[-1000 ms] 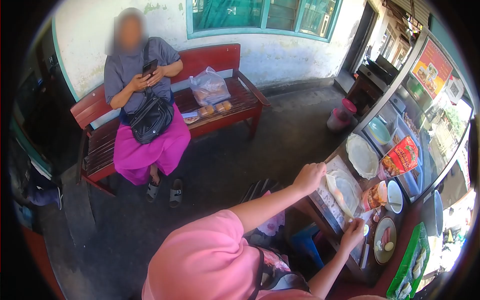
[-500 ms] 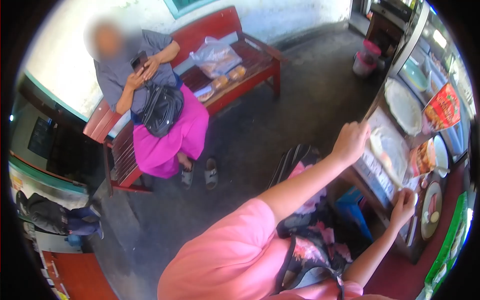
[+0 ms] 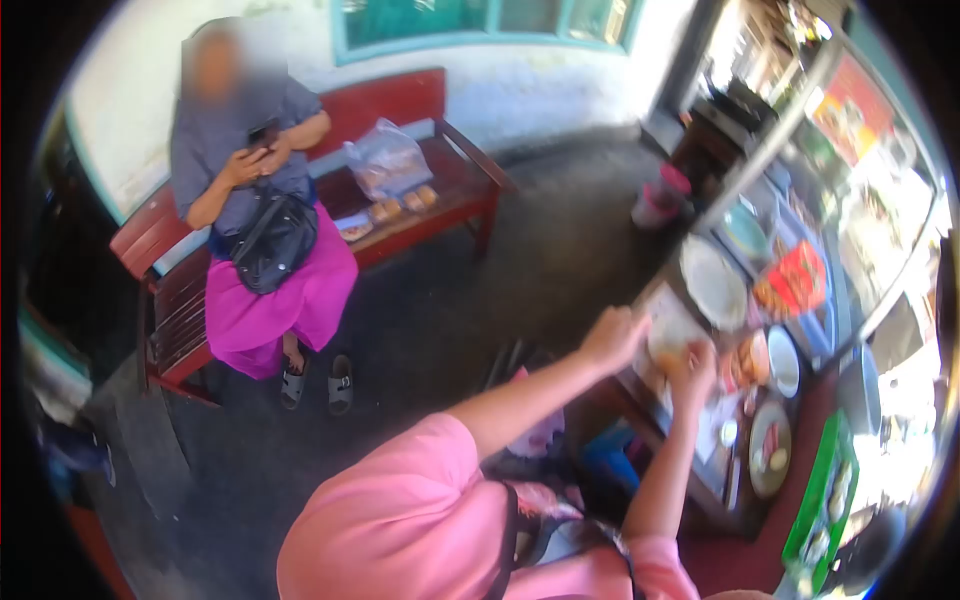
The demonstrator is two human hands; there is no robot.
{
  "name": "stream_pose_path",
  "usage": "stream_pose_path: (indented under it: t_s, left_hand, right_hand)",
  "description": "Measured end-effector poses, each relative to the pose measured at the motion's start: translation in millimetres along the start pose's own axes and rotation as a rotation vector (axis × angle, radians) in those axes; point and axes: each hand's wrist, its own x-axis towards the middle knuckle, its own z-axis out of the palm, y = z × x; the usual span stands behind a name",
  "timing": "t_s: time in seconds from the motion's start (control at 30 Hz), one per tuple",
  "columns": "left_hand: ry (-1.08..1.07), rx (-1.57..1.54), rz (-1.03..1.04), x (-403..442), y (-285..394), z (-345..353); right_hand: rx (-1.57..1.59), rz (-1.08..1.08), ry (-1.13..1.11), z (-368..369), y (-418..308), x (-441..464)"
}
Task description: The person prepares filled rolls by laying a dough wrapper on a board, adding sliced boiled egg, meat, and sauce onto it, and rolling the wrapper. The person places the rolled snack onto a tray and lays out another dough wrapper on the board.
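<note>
Two bare hands met over a pale thin sheet (image 3: 668,338) right of centre in the head view. The sheet lay on a light board (image 3: 672,305) atop the wooden desk (image 3: 640,410), partly hidden by fingers. Left hand (image 3: 615,340): fingers curled, at the sheet's left edge; whether it gripped the sheet could not be told. Right hand (image 3: 692,372): bent over the sheet's right side, fingers drawn in, just beside the left; motion blur hid any grip.

Upper end of desk: round pale sheet (image 3: 713,282), lying flat. Right of the hands: a red packet (image 3: 795,282), a smaller printed packet (image 3: 745,362) and a white bowl (image 3: 783,362), the latter two side by side. Below these, a plate (image 3: 768,486) carried pink strips and a rounded pale piece; a slim light tool (image 3: 734,483) lay to its left. Lower right of frame: green tray (image 3: 800,530) with pale pieces in it. Upper left: a second person (image 3: 225,155) sat on a red seat (image 3: 185,300), holding a phone (image 3: 263,135) in both hands.
</note>
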Motion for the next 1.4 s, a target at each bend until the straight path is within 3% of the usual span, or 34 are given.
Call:
stream_pose_path:
  t_s: [0.07,0.17,0.27,0.37,0.43,0.57,0.6,0.73,0.83,0.93,1.0,1.13,1.3,1.4]
  left_hand:
    - [-0.009,-0.044,0.026,1.0,-3.9,1.4]
    - [-0.070,-0.033,0.001,3.4,-4.3,3.3]
    - [-0.098,-0.030,-0.011,5.7,-2.6,4.2]
    - [-0.107,-0.042,-0.023,5.2,1.1,2.2]
    - [-0.117,-0.070,-0.039,5.1,0.8,1.7]
    - [-0.143,-0.063,-0.068,15.4,7.0,-0.3]
    - [-0.155,-0.061,-0.103,17.1,11.9,-0.8]
    - [-0.187,-0.131,-0.002,43.1,44.9,12.8]
    - [-0.503,-0.095,0.135,41.5,60.7,33.4]
    - [-0.575,-0.071,0.317,30.4,52.0,47.4]
    - [-0.541,-0.200,0.285,25.9,50.9,42.5]
    - [-0.371,-0.353,0.209,17.8,46.9,27.0]
    - [-0.422,-0.274,0.279,10.3,47.2,25.8]
    - [-0.401,-0.253,0.290,7.9,47.7,23.3]
  right_hand:
    - [-0.295,0.027,-0.203,8.9,-25.7,-6.4]
    - [-0.184,0.014,-0.121,2.7,-38.2,-13.6]
    - [-0.049,-0.009,-0.176,-13.5,-28.2,-14.7]
    - [-0.043,-0.053,0.043,-35.3,-11.0,-1.7]
    - [-0.066,0.069,0.018,-44.0,-1.9,11.8]
    - [-0.098,0.139,-0.315,-33.3,15.7,17.4]
    - [-0.065,0.124,-0.240,-33.2,16.9,15.8]
    - [0.060,0.206,-0.064,-47.4,16.9,8.2]
    - [0.195,0.180,-0.018,-51.6,7.9,1.6]
    - [0.158,0.064,-0.175,-53.1,2.0,-4.9]
    - [0.127,-0.043,-0.230,-53.1,2.5,-7.7]
    - [0.091,0.073,-0.277,-50.1,14.0,-6.8]
    - [-0.133,0.297,-0.230,-33.3,8.1,50.3]
    - [-0.338,0.239,-0.284,0.6,18.5,71.3]
